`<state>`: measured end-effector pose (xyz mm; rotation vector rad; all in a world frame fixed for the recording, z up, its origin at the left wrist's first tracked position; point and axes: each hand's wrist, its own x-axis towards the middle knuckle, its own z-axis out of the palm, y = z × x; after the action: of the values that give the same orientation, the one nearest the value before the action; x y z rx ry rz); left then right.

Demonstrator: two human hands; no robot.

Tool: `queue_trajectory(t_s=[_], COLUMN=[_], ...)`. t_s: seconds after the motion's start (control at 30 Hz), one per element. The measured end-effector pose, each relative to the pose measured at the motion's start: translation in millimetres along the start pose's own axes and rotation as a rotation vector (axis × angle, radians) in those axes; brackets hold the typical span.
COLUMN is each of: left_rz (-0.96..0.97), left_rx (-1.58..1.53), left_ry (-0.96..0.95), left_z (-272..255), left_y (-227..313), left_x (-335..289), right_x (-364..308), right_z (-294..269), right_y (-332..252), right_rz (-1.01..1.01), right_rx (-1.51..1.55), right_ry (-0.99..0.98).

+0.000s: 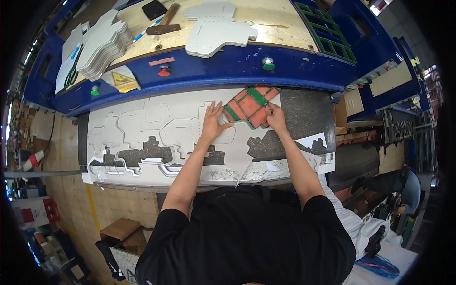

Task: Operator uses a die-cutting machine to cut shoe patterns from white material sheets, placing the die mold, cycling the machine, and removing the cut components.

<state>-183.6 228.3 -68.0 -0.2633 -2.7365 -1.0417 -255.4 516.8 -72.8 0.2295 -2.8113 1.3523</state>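
The left hand [213,121] spreads open at the red-and-green die's [248,105] nine o'clock; the right hand [276,117] curls at four, gripping or not, I can't tell.

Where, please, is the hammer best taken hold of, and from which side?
Probably by the handle, coming from its right: it is a slim shaft slanting away from the head, and a flat black object and marker lie to its left.

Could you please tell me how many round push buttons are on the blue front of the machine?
3: a left green button, a red button between the two green ones, and a right green button. The yellow label might hide another.
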Motion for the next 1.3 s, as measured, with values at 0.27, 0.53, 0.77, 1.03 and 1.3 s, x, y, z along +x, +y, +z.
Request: queue_trajectory(t_s=[0.27, 0.53, 0.77, 1.03, 1.3], left_rz=[0.058, -0.028, -0.963, -1.231, -1.137], left_rx=[0.023, 0.078, -0.316, -1.203, -1.085], left_ry=[-0.007, 0.064, -0.409, -0.218, -0.246], left_z=[0, -11, -62, -6, 2], left_y=[-1, 12, 59, 83, 76], left_x=[-1, -22, -128, -147, -145], right_x=[-5, -5, -49, -14, -12], right_z=[-2, -8, -59, -55, -52], right_y=[3, -2, 15, 28, 33], right_rz=[0.132, 0.097, 0.417, 0.524, 0.532], right_rx=[0.272, -0.190, -0.178, -0.176, -0.005], right_ry=[0.084, 0.439, 0.206, -0.037, -0.021])
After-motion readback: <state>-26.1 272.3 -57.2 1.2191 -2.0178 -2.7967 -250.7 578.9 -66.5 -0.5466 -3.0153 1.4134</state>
